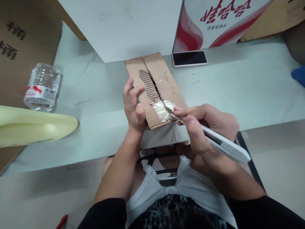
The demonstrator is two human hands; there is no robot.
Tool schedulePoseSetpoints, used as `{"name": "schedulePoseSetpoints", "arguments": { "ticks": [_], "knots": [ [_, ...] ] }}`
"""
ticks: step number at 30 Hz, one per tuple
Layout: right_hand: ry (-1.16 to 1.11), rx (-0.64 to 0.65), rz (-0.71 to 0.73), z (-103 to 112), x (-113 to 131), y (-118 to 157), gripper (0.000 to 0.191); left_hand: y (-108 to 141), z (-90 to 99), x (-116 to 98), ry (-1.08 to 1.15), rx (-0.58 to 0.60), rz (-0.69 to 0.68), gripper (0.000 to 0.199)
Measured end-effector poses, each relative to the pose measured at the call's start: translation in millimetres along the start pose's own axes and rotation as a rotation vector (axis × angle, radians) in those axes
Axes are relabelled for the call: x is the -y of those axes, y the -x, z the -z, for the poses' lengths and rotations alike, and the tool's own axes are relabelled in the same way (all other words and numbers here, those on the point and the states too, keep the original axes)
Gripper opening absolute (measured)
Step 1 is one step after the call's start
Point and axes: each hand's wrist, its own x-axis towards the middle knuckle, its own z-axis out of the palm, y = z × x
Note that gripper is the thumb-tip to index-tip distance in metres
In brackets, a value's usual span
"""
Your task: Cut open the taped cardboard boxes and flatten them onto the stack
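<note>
A small flat cardboard box (172,86) lies tilted at the table's front edge. Its top has a centre slit, a torn patch of bare corrugation, and clear tape (160,111) at the near end. My left hand (134,105) grips the box along its left side, thumb toward me and fingers curled at the edge. In my right hand (209,124) is a white utility knife (226,146), fingers closed round its handle. The blade points up and left, its tip at the tape by the slit.
Behind the box stand a large white carton (133,28) and a red-and-white printed carton (214,25). A phone (189,58) lies before them. To the left are a clear plastic bottle (43,86), a pale yellow object (38,125) and a brown carton (26,41).
</note>
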Motion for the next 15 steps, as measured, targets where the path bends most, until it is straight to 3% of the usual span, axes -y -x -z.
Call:
{"name": "schedulePoseSetpoints", "arguments": {
  "ticks": [7,15],
  "knots": [
    [0.071,-0.009,0.018,12.8,10.0,4.6,0.017,2.1,-1.6,-0.9,0.067,0.044,0.016,0.061],
    [0.093,-0.016,0.048,7.9,2.4,-0.2,0.016,2.4,-0.2,-1.3,0.061,0.041,0.034,0.063]
  ]
}}
